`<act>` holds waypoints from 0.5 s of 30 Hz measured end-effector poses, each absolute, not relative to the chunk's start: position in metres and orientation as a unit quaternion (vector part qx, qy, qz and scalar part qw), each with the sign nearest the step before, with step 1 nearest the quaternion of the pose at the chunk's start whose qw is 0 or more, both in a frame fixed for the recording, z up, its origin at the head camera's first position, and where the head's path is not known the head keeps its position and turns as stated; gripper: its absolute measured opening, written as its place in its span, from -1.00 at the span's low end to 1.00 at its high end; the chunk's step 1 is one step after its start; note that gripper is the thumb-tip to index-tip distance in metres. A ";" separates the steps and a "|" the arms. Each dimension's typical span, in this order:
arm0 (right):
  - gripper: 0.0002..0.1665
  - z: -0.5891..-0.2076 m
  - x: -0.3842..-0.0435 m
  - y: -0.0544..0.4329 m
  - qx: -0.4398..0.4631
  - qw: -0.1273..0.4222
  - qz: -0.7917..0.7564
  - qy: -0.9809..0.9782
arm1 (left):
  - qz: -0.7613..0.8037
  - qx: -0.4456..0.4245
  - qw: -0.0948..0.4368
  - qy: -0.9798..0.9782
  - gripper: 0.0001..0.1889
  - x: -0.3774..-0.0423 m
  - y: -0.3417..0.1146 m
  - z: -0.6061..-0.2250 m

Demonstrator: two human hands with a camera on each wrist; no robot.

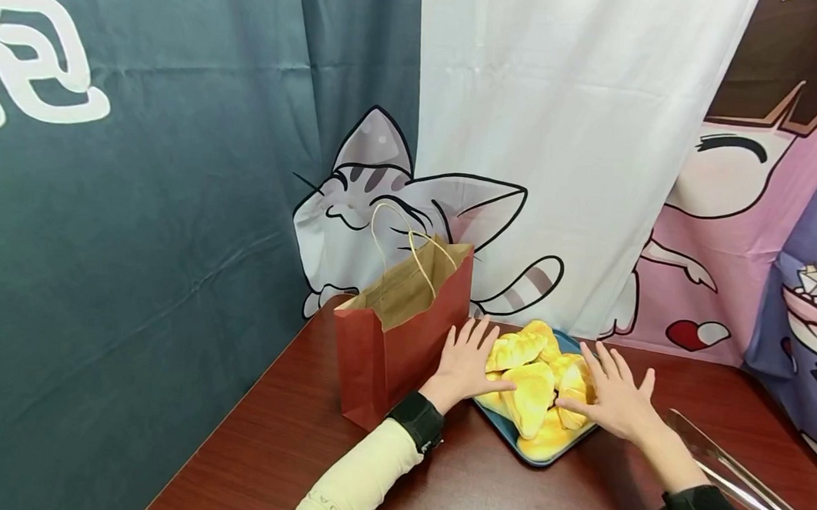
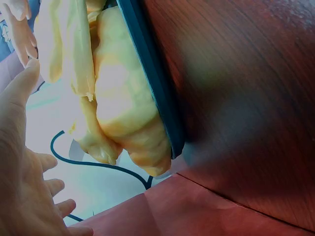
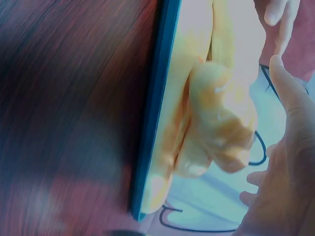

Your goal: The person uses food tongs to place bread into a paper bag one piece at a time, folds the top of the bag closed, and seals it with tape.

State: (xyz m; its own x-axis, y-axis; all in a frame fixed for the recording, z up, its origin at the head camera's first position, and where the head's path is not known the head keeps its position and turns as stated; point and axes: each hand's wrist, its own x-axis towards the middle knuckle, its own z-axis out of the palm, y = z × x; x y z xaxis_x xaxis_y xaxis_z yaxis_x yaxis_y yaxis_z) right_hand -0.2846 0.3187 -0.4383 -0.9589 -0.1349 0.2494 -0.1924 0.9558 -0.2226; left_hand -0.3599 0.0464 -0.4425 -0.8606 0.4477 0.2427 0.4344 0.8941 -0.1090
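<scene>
A blue tray [image 1: 503,431] carries a pile of several yellow bread pieces [image 1: 529,396], among them a croissant [image 1: 517,351]. My left hand [image 1: 463,366] is held with fingers spread beside the tray's left side, next to the red paper bag [image 1: 421,344]. Across the pile, my right hand [image 1: 619,402] spreads its fingers at the tray's right side, thumb toward the bread. Neither hand grips anything. From the left wrist, bread [image 2: 125,83] shows past the thumb; the right wrist view has the tray edge [image 3: 156,103] and stacked bread [image 3: 221,113].
The paper bag stands upright with its mouth open and its string handles [image 1: 418,265] raised. Metal tongs [image 1: 750,477] lie on the brown table [image 1: 288,433] at the right. Printed curtains [image 1: 561,124] hang right behind the table.
</scene>
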 end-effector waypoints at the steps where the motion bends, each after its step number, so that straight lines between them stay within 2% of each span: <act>1: 0.32 -0.437 -0.283 0.321 0.080 0.116 0.125 -0.982 | 0.024 -0.229 0.132 -0.964 0.16 -0.360 0.046 -0.443; 15: 0.43 -0.437 -0.257 0.388 0.021 0.095 0.117 -0.988 | 0.010 -0.232 0.126 -0.964 0.15 -0.361 0.042 -0.448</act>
State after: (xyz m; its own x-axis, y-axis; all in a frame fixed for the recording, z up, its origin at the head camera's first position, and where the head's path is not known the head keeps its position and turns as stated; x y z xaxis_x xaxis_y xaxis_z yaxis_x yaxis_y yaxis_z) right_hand -0.2570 0.3879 -0.4375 -0.9811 -0.0193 0.1923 -0.0636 0.9719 -0.2266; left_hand -0.3607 0.0416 -0.4484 -0.8606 0.4499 0.2387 0.4446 0.8923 -0.0787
